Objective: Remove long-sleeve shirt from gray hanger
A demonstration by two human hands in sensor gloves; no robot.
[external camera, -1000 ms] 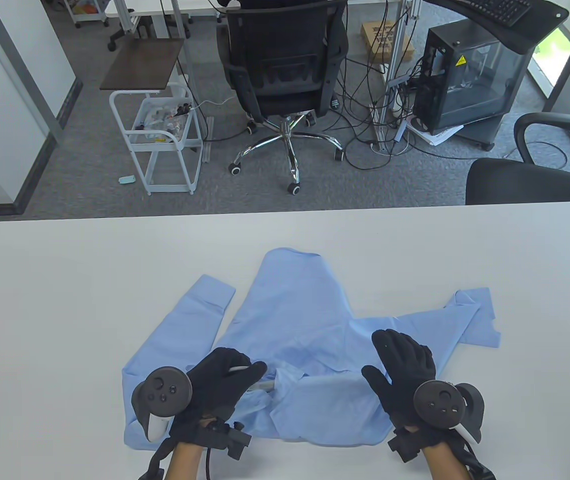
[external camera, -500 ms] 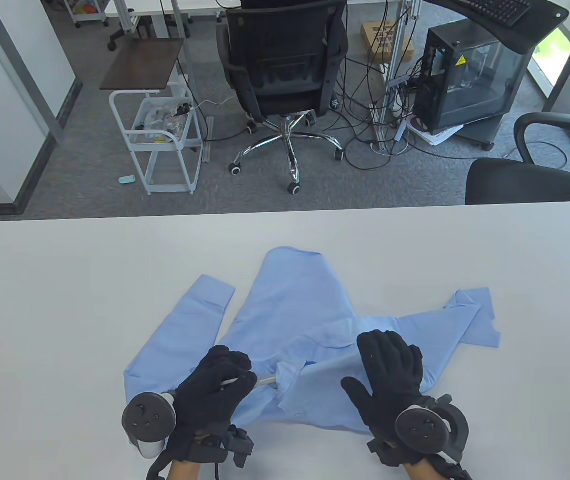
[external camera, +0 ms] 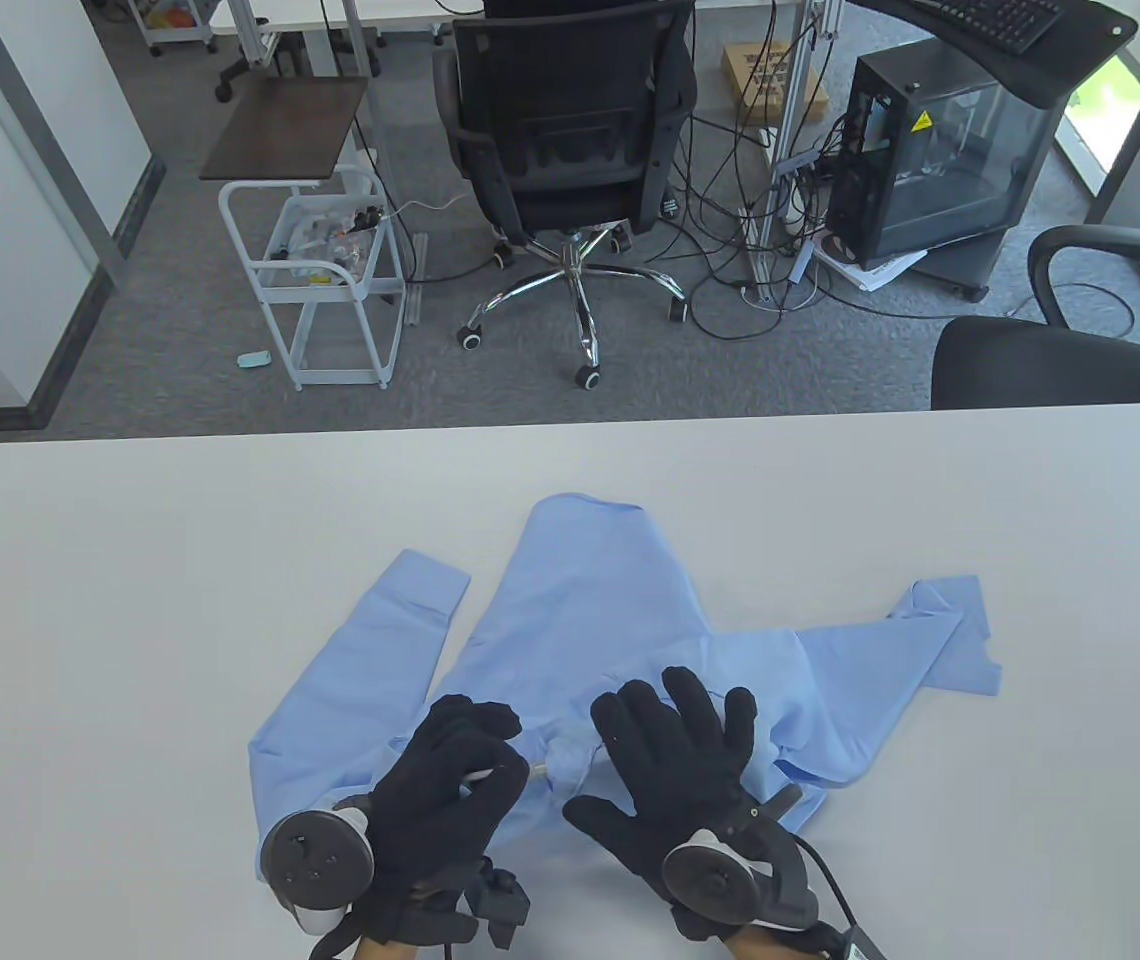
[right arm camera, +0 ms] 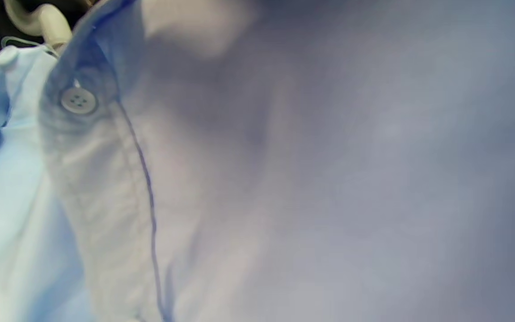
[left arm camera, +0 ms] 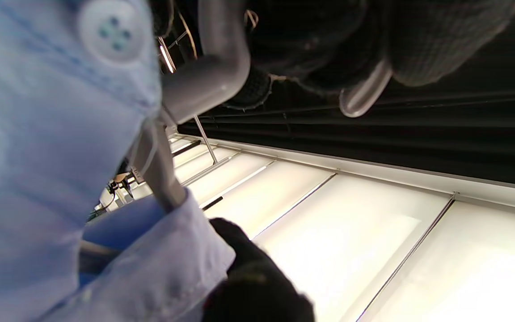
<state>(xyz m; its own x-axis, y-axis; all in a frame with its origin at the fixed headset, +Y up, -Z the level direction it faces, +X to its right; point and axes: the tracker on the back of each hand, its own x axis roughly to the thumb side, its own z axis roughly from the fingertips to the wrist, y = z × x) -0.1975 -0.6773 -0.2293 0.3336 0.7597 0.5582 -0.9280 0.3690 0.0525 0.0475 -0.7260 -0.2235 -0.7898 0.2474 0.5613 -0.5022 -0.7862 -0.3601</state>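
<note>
Gripping the gray hanger's hook [external camera: 490, 772], the left hand [external camera: 445, 790] is curled closed around it at the collar end of the light blue long-sleeve shirt [external camera: 590, 620], which lies spread on the white table [external camera: 130, 560] near its front edge. Just beside it, the right hand [external camera: 675, 765] rests flat on the shirt with fingers spread, holding nothing. In the left wrist view the gray hanger [left arm camera: 208, 71] runs into the collar beside a white button [left arm camera: 112, 30].

Left hand [external camera: 450, 790] curled closed, fingers gripping; right hand [external camera: 675, 770] flat, fingers spread, palm down.
</note>
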